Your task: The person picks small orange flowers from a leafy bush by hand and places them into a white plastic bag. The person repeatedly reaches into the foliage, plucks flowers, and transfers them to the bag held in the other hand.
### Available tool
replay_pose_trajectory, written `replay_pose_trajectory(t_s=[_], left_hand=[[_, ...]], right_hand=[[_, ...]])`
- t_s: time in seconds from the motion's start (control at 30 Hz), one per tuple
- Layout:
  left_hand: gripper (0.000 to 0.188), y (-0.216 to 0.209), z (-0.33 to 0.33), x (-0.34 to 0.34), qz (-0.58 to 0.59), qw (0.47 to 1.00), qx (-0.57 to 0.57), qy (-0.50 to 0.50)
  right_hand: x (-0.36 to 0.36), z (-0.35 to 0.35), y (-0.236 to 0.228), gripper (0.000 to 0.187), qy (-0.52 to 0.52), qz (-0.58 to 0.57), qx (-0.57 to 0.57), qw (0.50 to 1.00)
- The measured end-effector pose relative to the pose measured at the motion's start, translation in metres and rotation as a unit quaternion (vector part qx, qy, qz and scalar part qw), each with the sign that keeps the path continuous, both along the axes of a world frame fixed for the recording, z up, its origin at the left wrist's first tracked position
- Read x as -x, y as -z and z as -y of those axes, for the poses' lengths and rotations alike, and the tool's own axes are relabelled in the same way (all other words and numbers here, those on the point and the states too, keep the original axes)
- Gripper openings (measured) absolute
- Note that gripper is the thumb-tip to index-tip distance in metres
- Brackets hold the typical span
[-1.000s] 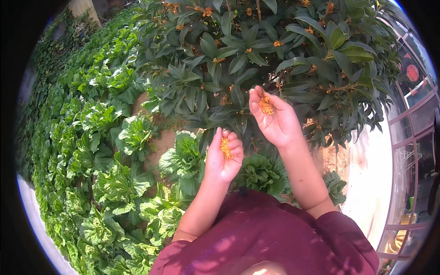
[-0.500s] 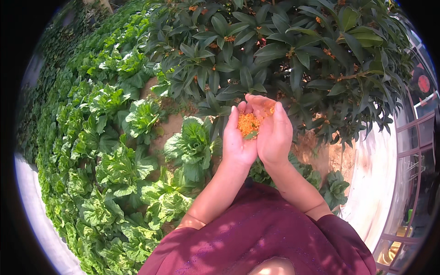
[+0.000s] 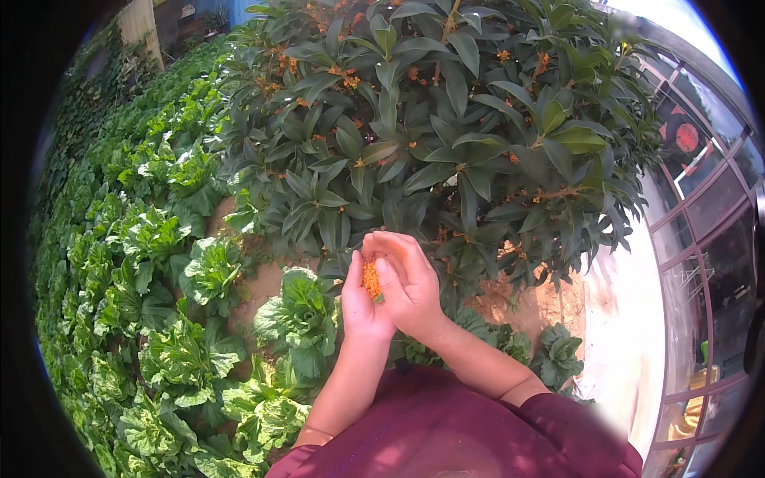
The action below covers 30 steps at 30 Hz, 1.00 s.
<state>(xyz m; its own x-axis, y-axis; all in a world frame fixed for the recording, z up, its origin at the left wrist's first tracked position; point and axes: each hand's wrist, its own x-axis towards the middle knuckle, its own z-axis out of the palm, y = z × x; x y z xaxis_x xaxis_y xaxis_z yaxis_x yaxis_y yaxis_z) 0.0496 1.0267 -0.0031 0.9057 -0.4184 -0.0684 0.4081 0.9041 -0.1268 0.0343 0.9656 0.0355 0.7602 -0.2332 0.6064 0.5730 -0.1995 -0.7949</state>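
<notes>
Hands meet at frame centre, cupped palm to palm: left hand upright with fingers together, right hand curled over it from the right, fingers folded down across the top. Both are narrowly cupped, not clenched, and hold a small heap of orange blossoms pressed between the palms; only a strip of orange shows in the gap, plus a bit of green at its lower edge, possibly a leaf scrap, too small to tell

Likely risk: the petals are loose and tiny, and the gap between the palms faces the camera, so any opening or tilt of the hands would probably let them sift out and drop onto the leafy greens and bare soil directly below, where they would be hard to get back. Squeezing tighter could crush them instead. Wind may also lift them; none can be judged from one frame

Outward: forearms come up from the lower edge out of maroon sleeves. Above the hands, a dense dark-leaved shrub with small orange flower clusters fills the upper centre. Rows of greens run down the left side. Pale paving and a glazed wall with metal frames sit at right
</notes>
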Motion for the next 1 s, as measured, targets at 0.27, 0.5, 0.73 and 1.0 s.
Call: replay_pose_trajectory(t_s=[0.27,0.5,0.73,1.0], left_hand=[[0.023,-0.001,-0.002,-0.015,-0.022,0.997,0.025,0.064],[0.021,0.010,-0.010,-0.028,-0.050,0.997,-0.007,0.062],[0.020,0.013,-0.008,-0.025,-0.062,0.997,-0.002,0.054],[0.020,0.020,-0.010,-0.022,-0.055,0.998,0.010,0.042]], right_hand=[[-0.007,0.028,-0.019,0.019,-0.098,-0.077,-0.099,0.987],[0.010,0.048,-0.041,0.033,-0.078,-0.268,0.313,0.908],[0.003,0.036,-0.021,0.025,-0.013,-0.181,0.381,0.907],[-0.011,0.040,-0.017,0.019,-0.060,-0.221,0.177,0.957]])
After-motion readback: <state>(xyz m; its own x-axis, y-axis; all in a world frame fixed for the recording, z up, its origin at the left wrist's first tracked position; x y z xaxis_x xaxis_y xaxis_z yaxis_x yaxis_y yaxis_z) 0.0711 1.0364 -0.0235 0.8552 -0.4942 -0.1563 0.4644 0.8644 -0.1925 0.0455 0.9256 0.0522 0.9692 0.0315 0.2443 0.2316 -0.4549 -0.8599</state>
